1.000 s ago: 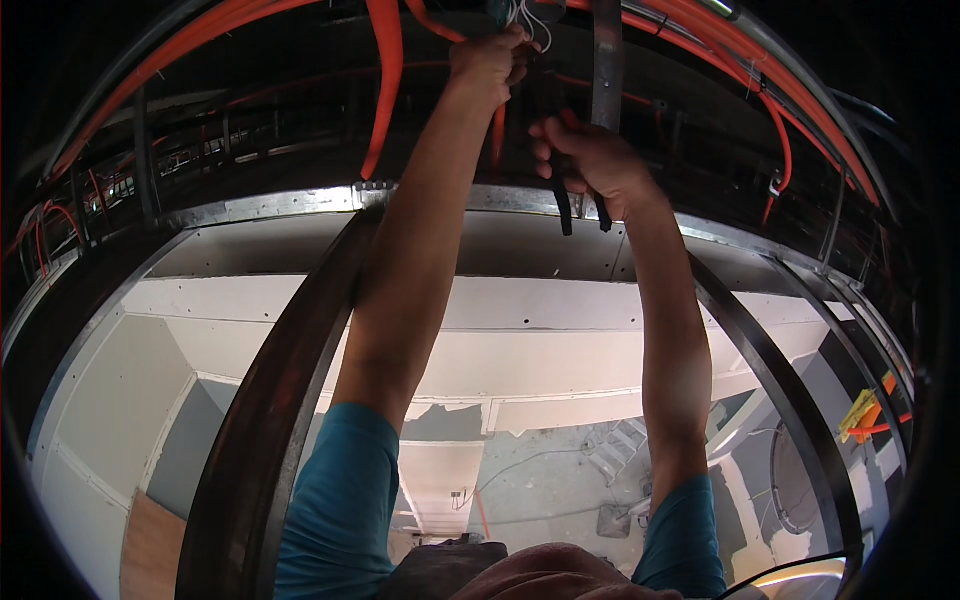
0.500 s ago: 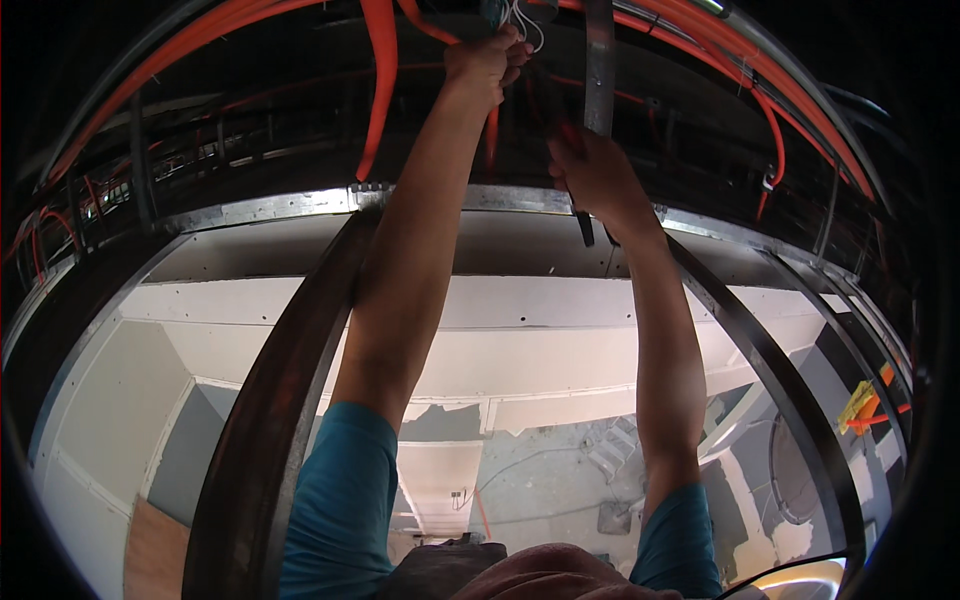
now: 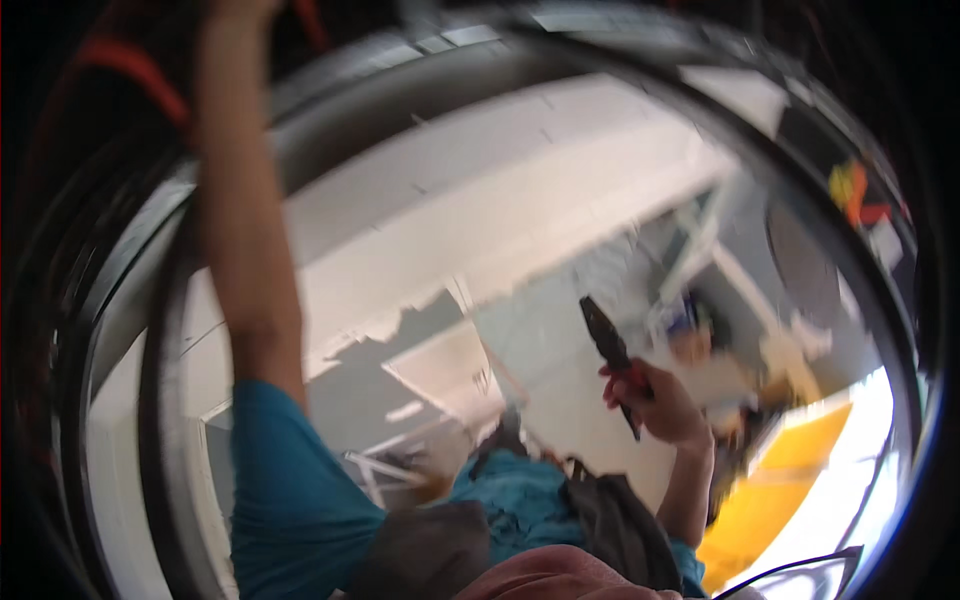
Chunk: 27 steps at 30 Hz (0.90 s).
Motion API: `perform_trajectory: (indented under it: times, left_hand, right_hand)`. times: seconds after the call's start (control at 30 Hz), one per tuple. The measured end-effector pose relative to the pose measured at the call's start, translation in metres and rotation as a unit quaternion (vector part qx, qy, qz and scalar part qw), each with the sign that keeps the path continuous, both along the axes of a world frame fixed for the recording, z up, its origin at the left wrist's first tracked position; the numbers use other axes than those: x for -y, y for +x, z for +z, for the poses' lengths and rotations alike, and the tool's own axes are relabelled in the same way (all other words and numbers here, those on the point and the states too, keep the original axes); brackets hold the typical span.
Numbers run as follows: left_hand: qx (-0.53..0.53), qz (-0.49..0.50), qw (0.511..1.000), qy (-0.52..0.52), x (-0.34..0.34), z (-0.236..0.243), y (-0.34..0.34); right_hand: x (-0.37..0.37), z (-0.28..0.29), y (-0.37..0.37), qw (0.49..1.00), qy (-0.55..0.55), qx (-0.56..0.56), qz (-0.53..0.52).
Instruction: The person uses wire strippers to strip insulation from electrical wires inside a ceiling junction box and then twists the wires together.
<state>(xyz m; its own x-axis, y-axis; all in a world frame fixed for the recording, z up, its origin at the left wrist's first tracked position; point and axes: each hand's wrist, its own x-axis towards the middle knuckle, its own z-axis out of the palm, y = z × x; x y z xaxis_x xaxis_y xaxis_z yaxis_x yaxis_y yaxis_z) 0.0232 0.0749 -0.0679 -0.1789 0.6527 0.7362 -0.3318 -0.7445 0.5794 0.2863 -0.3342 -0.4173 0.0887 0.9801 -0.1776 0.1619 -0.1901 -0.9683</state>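
Low on the right, my right hand [image 3: 660, 402] is closed around a pair of pliers [image 3: 606, 335] with dark jaws and some red on the grip. The jaws point up and to the left, and a dark handle end shows below the fingers. My left arm reaches straight up, and my left hand [image 3: 243, 8] is smeared and mostly cut off by the upper edge. Its fingers and anything in them are hidden. An orange conduit [image 3: 135, 65] runs close to that forearm.
Dark metal framing bars curve past on the left [image 3: 165, 340] and right [image 3: 775, 165]. Beyond them lies a pale board surface [image 3: 480, 190]. A bright yellow sheet-like thing [image 3: 785, 470] is at lower right, and a small yellow-orange item [image 3: 850, 190] hangs by the right bar.
The view has swung and blurred. My right hand has come down from the overhead framing with the pliers. My left hand, earlier at white wires, now sits at the upper left edge.
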Motion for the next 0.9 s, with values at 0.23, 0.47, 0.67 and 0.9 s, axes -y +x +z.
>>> perform_trajectory:
  times: [0.23, 0.47, 0.67, 0.9]
  left_hand:
    - [-0.108, 0.03, 0.994, -0.019, 0.007, -0.155, -0.036]
    - [-0.256, 0.027, 0.957, -0.137, 0.027, -0.288, -0.057]
    - [-0.417, 0.017, 0.862, -0.288, 0.075, -0.431, -0.085]
    - [-0.543, -0.005, 0.732, -0.412, 0.149, -0.54, -0.148]
  right_hand:
    - [0.165, -0.198, 0.023, 0.966, -0.135, 0.017, -0.221]
    - [0.264, -0.308, 0.015, 0.858, -0.479, 0.061, -0.177]
    - [0.31, -0.368, -0.025, 0.886, -0.404, -0.077, -0.214]
    - [0.287, -0.386, -0.035, 0.859, -0.503, -0.041, -0.09]
